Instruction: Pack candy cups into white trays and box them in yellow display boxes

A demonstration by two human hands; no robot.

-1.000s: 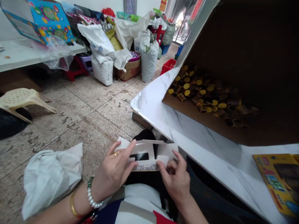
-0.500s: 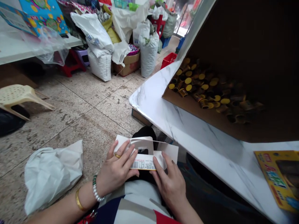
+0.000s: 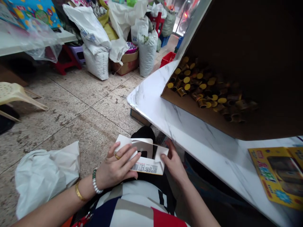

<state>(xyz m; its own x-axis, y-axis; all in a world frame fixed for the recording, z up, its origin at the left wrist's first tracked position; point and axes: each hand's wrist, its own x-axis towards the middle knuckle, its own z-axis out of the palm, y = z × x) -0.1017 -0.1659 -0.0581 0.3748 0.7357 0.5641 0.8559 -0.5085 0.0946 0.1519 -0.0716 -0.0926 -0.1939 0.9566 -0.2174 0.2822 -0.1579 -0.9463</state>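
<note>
A small carton (image 3: 148,166) with white inner flaps, a barcode and a cut-out window lies across my lap. My left hand (image 3: 120,160) rests over its left end, fingers on a white flap and thumb along the lower edge. At the other end my right hand (image 3: 174,162) pinches a folded-in end flap between thumb and fingers; its fingertips are partly behind the cardboard. On the marble-patterned table (image 3: 196,132) to my right lies a yellow box (image 3: 262,179) with a window showing things inside.
A large cardboard box (image 3: 180,102) on its side holds many small yellow-lidded cylinders (image 3: 187,86). A white bag (image 3: 47,179) lies on the floor at left, near a cream plastic stool (image 3: 14,93). White sacks (image 3: 96,63) stand farther back.
My right hand has moved to the carton's right end, and the flap that stuck out there is now folded inward. The left hand keeps its hold. The view has shifted slightly.
</note>
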